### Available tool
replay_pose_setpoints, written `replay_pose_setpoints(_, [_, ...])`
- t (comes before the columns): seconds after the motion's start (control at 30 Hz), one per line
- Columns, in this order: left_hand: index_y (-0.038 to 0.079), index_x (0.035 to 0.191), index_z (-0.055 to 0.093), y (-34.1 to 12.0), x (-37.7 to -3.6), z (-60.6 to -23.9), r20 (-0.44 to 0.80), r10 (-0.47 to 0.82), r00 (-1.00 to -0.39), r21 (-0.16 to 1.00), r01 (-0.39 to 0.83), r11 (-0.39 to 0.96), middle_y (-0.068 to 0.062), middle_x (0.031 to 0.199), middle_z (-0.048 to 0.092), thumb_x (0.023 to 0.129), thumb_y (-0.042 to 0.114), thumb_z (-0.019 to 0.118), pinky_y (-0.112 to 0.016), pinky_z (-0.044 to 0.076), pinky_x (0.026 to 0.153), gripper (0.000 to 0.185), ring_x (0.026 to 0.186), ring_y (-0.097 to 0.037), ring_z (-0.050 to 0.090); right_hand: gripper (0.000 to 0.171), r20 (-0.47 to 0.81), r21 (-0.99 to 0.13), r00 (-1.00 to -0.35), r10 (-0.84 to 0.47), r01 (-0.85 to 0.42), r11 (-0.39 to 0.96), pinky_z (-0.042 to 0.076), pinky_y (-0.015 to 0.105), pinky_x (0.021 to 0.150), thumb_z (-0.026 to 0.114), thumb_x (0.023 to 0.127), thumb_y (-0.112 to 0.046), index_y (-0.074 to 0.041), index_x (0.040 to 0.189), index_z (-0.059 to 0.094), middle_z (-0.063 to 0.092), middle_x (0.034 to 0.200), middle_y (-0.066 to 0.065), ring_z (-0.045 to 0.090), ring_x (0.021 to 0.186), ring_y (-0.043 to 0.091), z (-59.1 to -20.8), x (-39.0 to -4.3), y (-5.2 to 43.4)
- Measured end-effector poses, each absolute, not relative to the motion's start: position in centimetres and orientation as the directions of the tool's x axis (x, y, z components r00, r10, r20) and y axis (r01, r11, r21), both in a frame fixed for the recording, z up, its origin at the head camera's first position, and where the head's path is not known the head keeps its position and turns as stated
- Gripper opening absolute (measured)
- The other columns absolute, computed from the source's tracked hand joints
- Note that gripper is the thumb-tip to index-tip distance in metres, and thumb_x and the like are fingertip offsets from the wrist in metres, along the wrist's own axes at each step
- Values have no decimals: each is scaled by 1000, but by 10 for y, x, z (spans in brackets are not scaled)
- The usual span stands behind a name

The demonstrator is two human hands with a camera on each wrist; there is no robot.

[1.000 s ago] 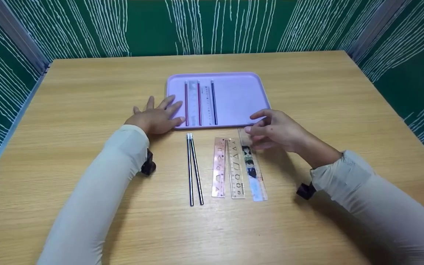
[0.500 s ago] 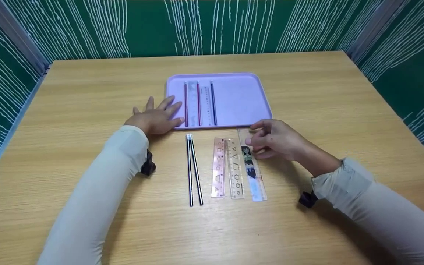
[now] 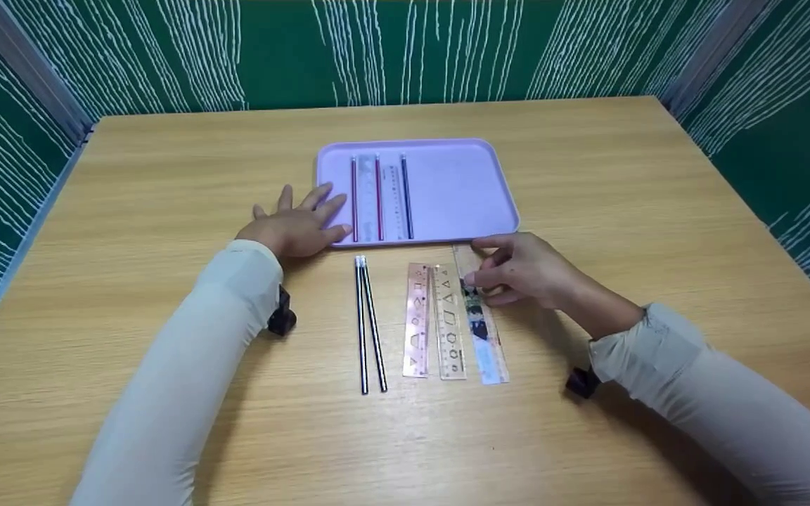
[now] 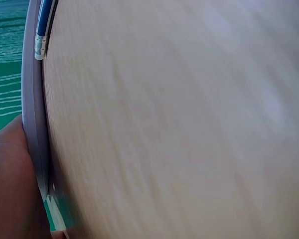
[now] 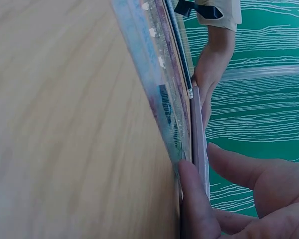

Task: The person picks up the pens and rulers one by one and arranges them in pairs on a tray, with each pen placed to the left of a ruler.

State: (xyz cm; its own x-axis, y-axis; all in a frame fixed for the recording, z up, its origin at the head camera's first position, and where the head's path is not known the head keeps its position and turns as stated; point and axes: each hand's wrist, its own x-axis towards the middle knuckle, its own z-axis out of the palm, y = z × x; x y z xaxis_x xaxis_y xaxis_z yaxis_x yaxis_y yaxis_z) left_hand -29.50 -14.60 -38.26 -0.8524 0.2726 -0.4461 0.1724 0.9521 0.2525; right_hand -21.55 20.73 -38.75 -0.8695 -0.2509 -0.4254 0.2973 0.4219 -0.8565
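Observation:
In the head view, my left hand (image 3: 296, 225) lies with spread fingers over the left front corner of the lilac tray (image 3: 461, 190). My right hand (image 3: 524, 270) is bent over the upper part of a clear ruler with printed cartoon figures (image 3: 484, 337). Its thumb touches that ruler, which lies flat on the table, and its index finger points at the tray's front rim. To the left lie a clear ruler with shape cut-outs (image 3: 451, 323), a pink ruler (image 3: 416, 323) and two dark striped pencils (image 3: 362, 330). The fingertips under the right palm are partly hidden.
On the tray's left half lie two red pencils (image 3: 379, 197), a dark pencil (image 3: 406, 197) and two clear rulers (image 3: 393, 200) side by side. The wooden table (image 3: 166, 169) ends at green walls (image 3: 285, 56) with white streaks.
My right hand has moved from the tray's front right rim a little toward me, down along the cartoon ruler. The left hand, tray, rulers and pencils stay in place.

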Motion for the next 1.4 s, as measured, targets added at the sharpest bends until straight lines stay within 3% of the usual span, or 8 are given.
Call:
replay_pose_setpoints(0.3, [54,159,-2,-148,-295,-383,-448,268,-853,250,168,954,18,169,-21,96,79,26,-80,-16,112,73,154,-43,-27,93,-354,-851,-899,-257,196,488,64,36,79,82,80,8,-7,159,34,51,105,15,70,85,19,-390,-210,198])
replay_pose_setpoints(0.83, [52,159,-3,-146,-295,-382,-445,282,-850,246,187,951,17,169,-21,97,78,25,-80,-16,112,73,153,-44,-26,88,-397,-799,-877,-269,186,572,65,38,77,83,79,7,-8,153,38,49,112,17,67,93,27,-383,-209,197])
replay_pose_setpoints(1.13, [51,160,-3,-147,-296,-381,-440,296,-847,245,204,948,17,169,-22,97,78,24,-81,-16,110,73,153,-45,-25,85,-424,-784,-854,-301,180,594,65,40,74,83,77,10,-4,145,34,46,108,16,69,83,26,-379,-212,197])
replay_pose_setpoints(1.4, [51,160,-3,-148,-294,-382,-435,300,-849,249,207,946,16,170,-21,97,78,24,-80,-16,111,74,153,-45,-24,86,-391,-820,-871,-298,182,543,65,41,74,84,72,14,-1,135,27,35,122,18,53,106,33,-382,-206,197])
